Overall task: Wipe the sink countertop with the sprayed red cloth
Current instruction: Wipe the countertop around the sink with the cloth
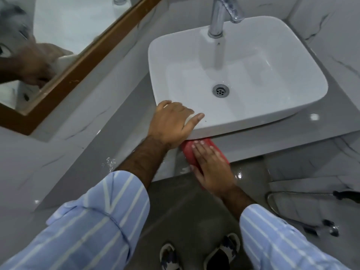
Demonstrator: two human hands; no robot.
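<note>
A white vessel sink (300,61) stands on a grey countertop (292,131). My left hand (171,121) grips the sink's front left corner, fingers curled over the rim. The red cloth (188,152) lies on the countertop's front edge just under the sink's front rim. My right hand (210,166) presses flat on the cloth, fingers stretched toward the sink. Most of the cloth is hidden beneath that hand.
A chrome tap (217,18) rises at the back of the sink. A wood-framed mirror (78,63) hangs on the left wall. Water drops shine on the counter's left part (110,162). A metal hose (288,213) lies on the floor at the right. My feet (194,254) stand below.
</note>
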